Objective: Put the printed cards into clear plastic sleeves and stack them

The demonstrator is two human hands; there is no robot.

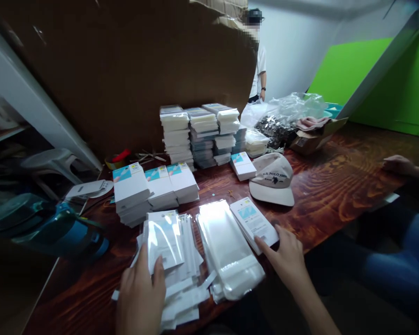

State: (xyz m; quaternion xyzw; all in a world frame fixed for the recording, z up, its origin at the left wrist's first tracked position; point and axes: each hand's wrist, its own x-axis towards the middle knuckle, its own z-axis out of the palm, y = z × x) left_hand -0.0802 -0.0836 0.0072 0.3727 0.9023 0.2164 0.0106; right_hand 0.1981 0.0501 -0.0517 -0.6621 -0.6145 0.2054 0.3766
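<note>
My left hand point(141, 291) is closed on a white printed card in a clear sleeve point(165, 237), with the thumb on its face. Beneath it lies a loose, fanned pile of sleeved cards point(186, 279). On the other side, my right hand point(288, 256) grips the near end of a stack of printed cards point(253, 221), thumb and fingers at its edges. Between the hands lies a stack of clear plastic sleeves point(226, 237); their flaps face me.
Card stacks point(129, 195) stand at left, behind them tall piles of packaged cards point(176, 135). A beige cap point(272, 177), a small card stack point(242, 165) and an open carton point(310, 139) sit rightward. A blue jug point(59, 228) is left. Another person's hand point(398, 165) rests at right; someone point(260, 70) stands behind.
</note>
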